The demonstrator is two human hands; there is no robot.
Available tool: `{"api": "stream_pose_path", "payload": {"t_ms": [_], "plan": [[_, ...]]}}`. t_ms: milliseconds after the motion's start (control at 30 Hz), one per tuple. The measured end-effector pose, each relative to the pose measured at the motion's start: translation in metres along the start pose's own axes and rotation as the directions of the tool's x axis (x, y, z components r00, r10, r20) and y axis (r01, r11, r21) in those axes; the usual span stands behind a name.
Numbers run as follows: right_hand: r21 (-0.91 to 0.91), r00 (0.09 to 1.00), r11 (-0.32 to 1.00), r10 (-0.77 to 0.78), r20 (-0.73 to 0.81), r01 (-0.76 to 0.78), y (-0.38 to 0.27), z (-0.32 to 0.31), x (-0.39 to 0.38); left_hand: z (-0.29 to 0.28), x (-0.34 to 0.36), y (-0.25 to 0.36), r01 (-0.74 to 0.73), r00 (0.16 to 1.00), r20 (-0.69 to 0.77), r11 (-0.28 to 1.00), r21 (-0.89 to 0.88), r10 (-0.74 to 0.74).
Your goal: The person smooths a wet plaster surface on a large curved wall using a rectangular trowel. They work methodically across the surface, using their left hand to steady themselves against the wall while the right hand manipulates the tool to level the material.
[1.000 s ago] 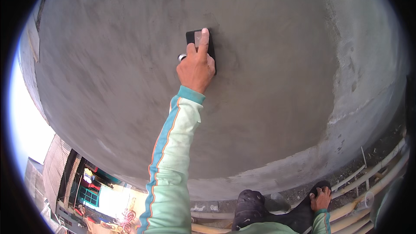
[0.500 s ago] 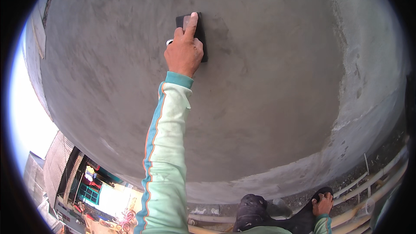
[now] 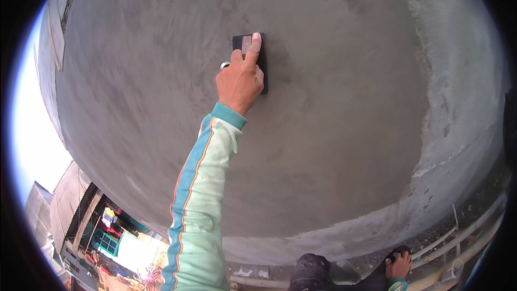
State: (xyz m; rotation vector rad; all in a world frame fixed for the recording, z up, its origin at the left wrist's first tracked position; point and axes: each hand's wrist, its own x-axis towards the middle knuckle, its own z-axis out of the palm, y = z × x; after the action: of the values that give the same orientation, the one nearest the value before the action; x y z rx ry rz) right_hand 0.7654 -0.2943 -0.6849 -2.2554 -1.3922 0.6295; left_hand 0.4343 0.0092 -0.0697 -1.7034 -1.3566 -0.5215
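Note:
My left hand (image 3: 240, 80), at the end of a pale green sleeve with a teal cuff, is closed around the handle of a black plastering float (image 3: 264, 83). Its index finger stretches along the top of the tool, and a ring shows on another finger. The float lies against the grey plastered wall (image 3: 334, 108), its long side nearly upright; part of it is hidden by the hand. Low on the right, my right hand (image 3: 398, 267) rests with fingers spread on a dark-clad knee (image 3: 389, 258), holding no tool.
Rougher, paler cement (image 3: 452, 102) borders the smooth plaster on the right and below. Bamboo poles (image 3: 463, 242) run along the lower right. Down at the left stand a building with a corrugated roof (image 3: 70, 186) and a teal window frame (image 3: 106, 241).
My left hand and the float have moved down and slightly right in the picture, staying against the wall. The right hand remains on the knee.

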Motion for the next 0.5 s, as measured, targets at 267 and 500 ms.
{"api": "stream_pose_path", "payload": {"t_ms": [267,500], "plan": [[-0.016,0.999,1.0,-0.013,-0.038,0.013,0.006,0.004,0.001,-0.037,0.062,0.0,0.051,0.944,-0.328,0.998,0.025,-0.04],[0.023,0.997,0.999,-0.042,-0.057,0.044,0.01,0.004,0.001,0.009,-0.026,0.037,-0.024,0.997,-0.078,0.999,0.034,0.026]]}}
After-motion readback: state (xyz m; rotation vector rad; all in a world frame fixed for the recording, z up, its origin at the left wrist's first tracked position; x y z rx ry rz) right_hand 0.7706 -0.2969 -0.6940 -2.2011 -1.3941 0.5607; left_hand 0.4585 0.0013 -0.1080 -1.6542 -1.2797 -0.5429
